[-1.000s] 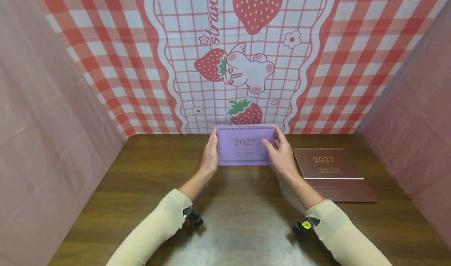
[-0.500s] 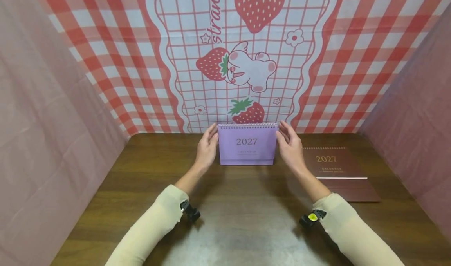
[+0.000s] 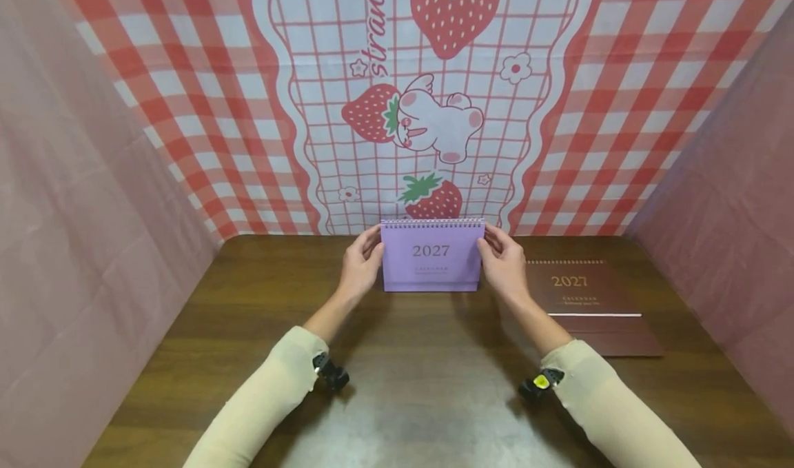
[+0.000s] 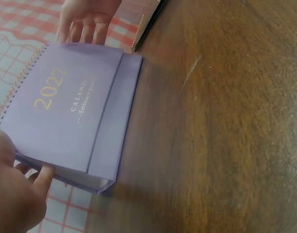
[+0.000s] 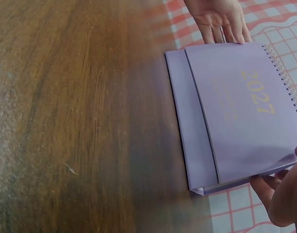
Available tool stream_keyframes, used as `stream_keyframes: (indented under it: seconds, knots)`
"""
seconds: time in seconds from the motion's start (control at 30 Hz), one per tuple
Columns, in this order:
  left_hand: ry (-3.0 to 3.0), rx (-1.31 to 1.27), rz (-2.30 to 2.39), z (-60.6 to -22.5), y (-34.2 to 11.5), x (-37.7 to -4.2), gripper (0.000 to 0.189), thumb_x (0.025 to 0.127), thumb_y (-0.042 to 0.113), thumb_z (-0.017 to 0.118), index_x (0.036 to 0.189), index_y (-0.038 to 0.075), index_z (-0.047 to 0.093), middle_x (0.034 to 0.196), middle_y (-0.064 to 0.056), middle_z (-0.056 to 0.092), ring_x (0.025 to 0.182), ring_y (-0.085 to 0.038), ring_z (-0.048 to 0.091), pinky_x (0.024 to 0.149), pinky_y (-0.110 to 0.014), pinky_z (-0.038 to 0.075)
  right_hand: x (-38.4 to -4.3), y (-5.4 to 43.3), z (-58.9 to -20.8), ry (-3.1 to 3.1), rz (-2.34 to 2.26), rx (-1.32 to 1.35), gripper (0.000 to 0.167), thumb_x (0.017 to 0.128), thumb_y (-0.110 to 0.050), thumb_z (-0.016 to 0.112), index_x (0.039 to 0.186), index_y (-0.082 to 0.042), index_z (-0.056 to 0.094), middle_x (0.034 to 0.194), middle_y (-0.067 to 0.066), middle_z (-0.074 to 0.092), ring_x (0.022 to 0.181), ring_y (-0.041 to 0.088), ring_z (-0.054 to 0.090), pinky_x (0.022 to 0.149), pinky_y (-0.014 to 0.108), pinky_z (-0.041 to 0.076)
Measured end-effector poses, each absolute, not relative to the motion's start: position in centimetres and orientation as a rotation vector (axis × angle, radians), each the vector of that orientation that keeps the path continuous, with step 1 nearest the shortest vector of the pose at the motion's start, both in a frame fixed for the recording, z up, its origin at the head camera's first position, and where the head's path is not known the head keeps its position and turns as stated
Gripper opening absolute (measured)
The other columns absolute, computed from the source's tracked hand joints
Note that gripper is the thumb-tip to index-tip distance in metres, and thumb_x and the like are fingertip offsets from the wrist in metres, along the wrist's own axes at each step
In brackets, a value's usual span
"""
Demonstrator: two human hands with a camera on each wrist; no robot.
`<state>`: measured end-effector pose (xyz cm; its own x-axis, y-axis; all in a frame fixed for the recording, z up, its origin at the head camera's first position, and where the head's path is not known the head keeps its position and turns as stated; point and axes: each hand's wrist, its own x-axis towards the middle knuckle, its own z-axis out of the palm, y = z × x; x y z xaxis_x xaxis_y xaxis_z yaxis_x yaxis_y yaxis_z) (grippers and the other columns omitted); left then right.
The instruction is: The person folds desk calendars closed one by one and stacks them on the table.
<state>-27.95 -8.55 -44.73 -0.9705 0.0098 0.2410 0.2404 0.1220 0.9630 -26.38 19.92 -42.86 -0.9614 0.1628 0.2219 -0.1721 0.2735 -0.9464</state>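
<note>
A lilac desk calendar (image 3: 432, 258) marked 2027 stands upright like a tent at the back of the wooden table, its spiral binding along the top. My left hand (image 3: 361, 265) holds its left side edge, thumb in front and fingers behind. On the opposite edge, my right hand (image 3: 505, 265) grips it the same way, near the upper corner. From the left wrist, the calendar (image 4: 65, 102) shows its folded base and open end, with the left fingers (image 4: 43, 179) reaching in at the side. Its back is hidden in the head view.
A brown 2027 calendar (image 3: 589, 289) lies on the table to the right, partly behind my right forearm. A red-and-white checked strawberry cloth (image 3: 397, 61) hangs just behind the lilac calendar. Pink drapes (image 3: 80, 213) close off both sides of the wooden table (image 3: 422, 385).
My right thumb has left the front cover. Both hands came slightly away from the calendar's sides, then closed in on its edges again. The calendar stays in place.
</note>
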Motion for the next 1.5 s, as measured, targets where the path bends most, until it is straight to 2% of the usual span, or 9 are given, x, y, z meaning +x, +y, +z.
stream_keyframes:
  seconds: [0.3,0.6,0.9,1.0,1.1,1.2,1.37,1.43,1.5]
  knots:
    - [-2.225,-0.244,-1.932,-44.7,-9.2,-27.9,0.049,0.113,0.002,0.058,0.162,0.001,0.056,0.164,-0.030,0.059,0.152,-0.048,0.062,0.115,-0.056,0.063,-26.6,19.1,-43.1,-2.207,1.763,-0.009,0.045,0.115,-0.007,0.060,0.157,0.006,0.059,0.160,0.033,0.063,0.154,0.042,0.062,0.129,0.041,0.050]
    - [-2.219,-0.245,-1.939,-44.6,-9.0,-27.7,0.048,0.113,0.000,0.058,0.161,-0.001,0.056,0.164,-0.031,0.059,0.152,-0.050,0.061,0.114,-0.056,0.063,-26.3,19.1,-43.0,-2.199,1.760,-0.036,0.044,0.114,-0.005,0.060,0.156,0.007,0.060,0.158,0.033,0.063,0.153,0.043,0.062,0.130,0.042,0.049]
    - [-2.202,-0.253,-1.958,-44.6,-9.0,-26.8,0.048,0.112,-0.002,0.058,0.160,-0.003,0.056,0.161,-0.032,0.062,0.147,-0.050,0.065,0.111,-0.056,0.065,-25.8,19.4,-43.0,-2.228,1.694,-0.026,0.044,0.113,-0.005,0.061,0.155,0.006,0.062,0.154,0.033,0.068,0.147,0.042,0.067,0.127,0.036,0.053]
    - [-2.206,-0.277,-1.956,-44.6,-9.0,-26.4,0.047,0.112,-0.002,0.058,0.159,-0.003,0.056,0.160,-0.033,0.062,0.147,-0.051,0.065,0.109,-0.055,0.066,-25.5,19.6,-43.0,-2.218,1.690,-0.013,0.043,0.112,-0.004,0.061,0.154,0.007,0.063,0.152,0.034,0.068,0.146,0.043,0.067,0.125,0.028,0.053]
    - [-2.216,-0.285,-1.958,-44.6,-9.1,-25.9,0.046,0.112,-0.001,0.059,0.158,-0.002,0.058,0.159,-0.033,0.063,0.149,-0.051,0.064,0.107,-0.053,0.067,-25.0,19.8,-43.1,-2.218,1.680,-0.004,0.041,0.112,-0.004,0.062,0.152,0.007,0.065,0.149,0.035,0.070,0.144,0.043,0.068,0.117,0.011,0.053]
    - [-2.221,-0.283,-1.965,-44.7,-9.0,-25.4,0.045,0.112,-0.001,0.060,0.157,-0.002,0.059,0.159,-0.032,0.063,0.150,-0.051,0.063,0.106,-0.052,0.068,-24.5,20.0,-43.1,-2.227,1.664,0.003,0.040,0.112,-0.005,0.063,0.151,0.006,0.066,0.146,0.034,0.072,0.136,0.034,0.073,0.105,0.000,0.051]
    - [-2.221,-0.292,-1.972,-44.9,-8.8,-24.8,0.044,0.111,-0.002,0.060,0.156,-0.002,0.059,0.158,-0.033,0.064,0.150,-0.052,0.062,0.104,-0.052,0.069,-23.5,20.5,-43.3,-2.230,1.643,0.008,0.039,0.112,-0.006,0.065,0.149,0.004,0.068,0.142,0.034,0.074,0.111,-0.005,0.069,0.095,-0.002,0.051]
    - [-2.223,-0.295,-1.972,-45.1,-8.7,-24.6,0.044,0.111,-0.002,0.060,0.155,-0.002,0.060,0.157,-0.033,0.064,0.149,-0.052,0.063,0.103,-0.052,0.069,-23.2,20.6,-43.4,-2.229,1.628,0.017,0.038,0.111,-0.006,0.065,0.148,0.005,0.069,0.141,0.034,0.074,0.106,-0.011,0.066,0.093,-0.002,0.052]
    - [-2.224,-0.297,-1.982,-45.2,-8.7,-24.3,0.044,0.111,-0.002,0.060,0.155,-0.002,0.060,0.157,-0.033,0.065,0.148,-0.052,0.064,0.103,-0.053,0.069,-22.9,20.7,-43.5,-2.231,1.606,0.024,0.038,0.111,-0.006,0.065,0.147,0.005,0.069,0.140,0.035,0.074,0.107,-0.010,0.067,0.093,-0.002,0.053]
